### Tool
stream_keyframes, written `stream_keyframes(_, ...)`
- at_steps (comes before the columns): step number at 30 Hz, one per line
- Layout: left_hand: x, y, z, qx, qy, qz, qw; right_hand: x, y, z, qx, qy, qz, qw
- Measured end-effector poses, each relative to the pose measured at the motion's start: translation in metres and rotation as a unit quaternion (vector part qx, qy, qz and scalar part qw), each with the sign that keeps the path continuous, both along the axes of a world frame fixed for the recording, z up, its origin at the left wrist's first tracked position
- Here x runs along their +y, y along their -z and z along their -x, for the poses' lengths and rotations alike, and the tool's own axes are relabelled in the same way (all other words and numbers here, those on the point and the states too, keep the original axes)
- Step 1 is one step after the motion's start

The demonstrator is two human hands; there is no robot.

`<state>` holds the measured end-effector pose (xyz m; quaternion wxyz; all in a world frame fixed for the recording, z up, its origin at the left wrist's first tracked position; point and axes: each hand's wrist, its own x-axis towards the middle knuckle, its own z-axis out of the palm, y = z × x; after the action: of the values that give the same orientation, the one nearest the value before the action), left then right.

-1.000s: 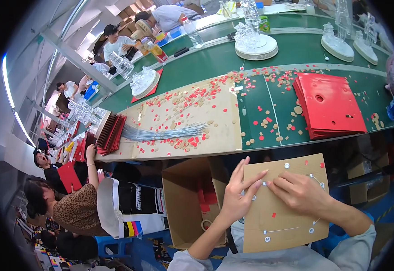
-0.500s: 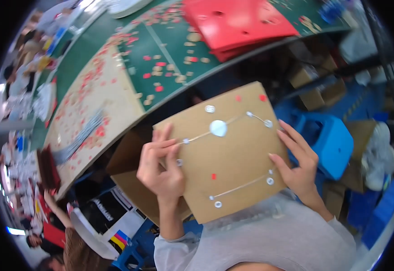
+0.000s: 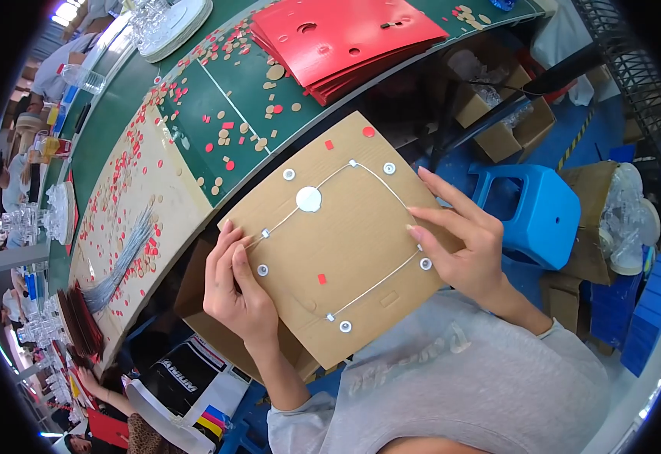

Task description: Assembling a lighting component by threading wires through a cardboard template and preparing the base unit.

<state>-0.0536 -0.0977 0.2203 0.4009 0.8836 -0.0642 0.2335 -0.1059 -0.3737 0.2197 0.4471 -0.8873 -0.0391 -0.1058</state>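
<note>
A tan cardboard panel (image 3: pixel 361 250) is tilted in front of me, above my lap. White ring-shaped eyelets (image 3: pixel 345 327), small red patches and a white round spot (image 3: pixel 308 199) mark its face. A thin wire (image 3: pixel 372 285) runs across it through small clips (image 3: pixel 330 318). My left hand (image 3: pixel 241 291) grips the left edge, thumb on the face, near one clip. At the right edge, the thumb and a fingertip of my right hand (image 3: pixel 467 242) pinch where the wire bends; the index finger stretches away. The panel's underside is hidden.
Red punched sheets (image 3: pixel 346 38) are stacked on the green table (image 3: pixel 187 113), among red and tan scraps. A bundle of wires (image 3: pixel 122 261) lies on a pale board (image 3: pixel 111 227). A blue stool (image 3: pixel 539 216) and cardboard boxes (image 3: pixel 516 129) stand right. Other people are at the left.
The panel has turned clockwise and shifted left with both hands. My right fingers have closed in at the wire, which now curves along the right side.
</note>
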Motion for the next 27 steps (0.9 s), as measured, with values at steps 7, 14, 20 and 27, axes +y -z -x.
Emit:
stream_keyframes(7,-0.006,0.009,-0.006,0.032,0.024,0.223,0.974,0.006,-0.013,-0.002,0.024,-0.044,-0.004,0.999)
stream_keyframes(14,-0.013,0.012,-0.006,-0.011,0.02,0.266,0.964,0.005,-0.009,-0.003,0.012,-0.057,0.058,0.997)
stream_keyframes(20,-0.001,0.005,-0.008,-0.014,0.01,0.186,0.982,0.014,-0.028,0.002,0.058,-0.09,0.075,0.991)
stream_keyframes(27,0.007,0.003,-0.008,-0.195,0.02,0.007,0.981,0.046,-0.052,-0.089,-0.177,-0.342,0.215,0.897)
